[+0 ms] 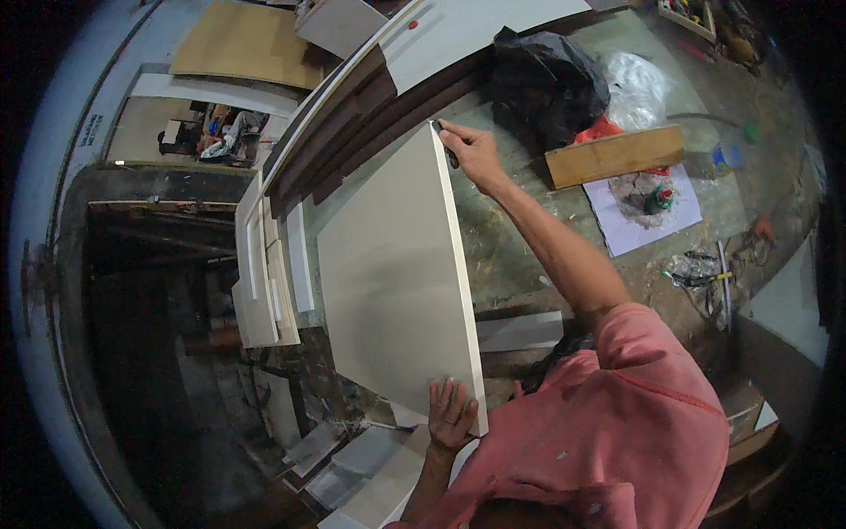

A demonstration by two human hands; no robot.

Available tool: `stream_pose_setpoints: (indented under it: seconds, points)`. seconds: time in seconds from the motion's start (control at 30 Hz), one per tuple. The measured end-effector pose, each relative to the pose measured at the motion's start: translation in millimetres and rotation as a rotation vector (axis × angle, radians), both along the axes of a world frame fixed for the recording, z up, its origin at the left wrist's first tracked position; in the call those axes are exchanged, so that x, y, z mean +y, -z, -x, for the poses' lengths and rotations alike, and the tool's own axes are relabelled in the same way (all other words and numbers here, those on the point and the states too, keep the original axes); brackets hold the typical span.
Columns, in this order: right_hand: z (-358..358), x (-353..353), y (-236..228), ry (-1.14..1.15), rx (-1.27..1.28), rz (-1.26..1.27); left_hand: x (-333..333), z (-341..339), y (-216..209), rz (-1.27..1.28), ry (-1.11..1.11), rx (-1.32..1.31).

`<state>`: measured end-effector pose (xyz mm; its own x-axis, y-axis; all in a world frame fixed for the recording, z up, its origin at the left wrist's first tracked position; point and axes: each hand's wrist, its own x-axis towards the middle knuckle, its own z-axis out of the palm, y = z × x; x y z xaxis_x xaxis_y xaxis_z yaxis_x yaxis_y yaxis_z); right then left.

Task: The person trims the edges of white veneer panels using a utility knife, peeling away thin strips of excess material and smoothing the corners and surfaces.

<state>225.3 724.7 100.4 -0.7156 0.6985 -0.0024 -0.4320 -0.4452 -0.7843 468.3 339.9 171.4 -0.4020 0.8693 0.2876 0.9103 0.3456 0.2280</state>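
A large pale grey panel [388, 264] with a light narrow edge lies across the table in front of me. My left hand [451, 416] rests on its near corner, the fingers stretched out flat on the face. At the panel's far corner my right hand [474, 157] is closed around a small dark tool [450, 155], held against the edge. The fingers hide most of that tool, so its kind cannot be made out. My right arm reaches far forward along the panel's right side.
Dark brown strips [379, 115] are stacked beyond the panel. To the right are a black plastic bag [546, 84], a wooden block [614, 156] and a green bottle [658, 200] on a white sheet [630, 231]. Pale boards [257, 291] lean at the left.
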Motion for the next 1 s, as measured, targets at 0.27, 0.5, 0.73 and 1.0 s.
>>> stream_pose_setpoints:
  seconds: [0.27, 0.5, 0.73, 1.0]
  points:
    - [-9.1, 0.9, -0.8, -0.012, -0.047, -0.198, 5.0, 1.6, 0.0, -0.013, -0.002, -0.018]
    - [-21.7, -1.2, -6.7, -0.056, -0.057, -0.211, 8.5, 1.2, 0.2, -0.027, -0.003, -0.006]
    - [-8.1, 8.4, -3.6, 0.03, -0.106, -0.207, 11.6, 3.3, -1.6, -0.003, 0.011, 0.026]
    - [-28.7, 2.0, -1.7, -0.057, -0.126, -0.346, 16.0, 3.1, -1.1, 0.005, 0.001, 0.02]
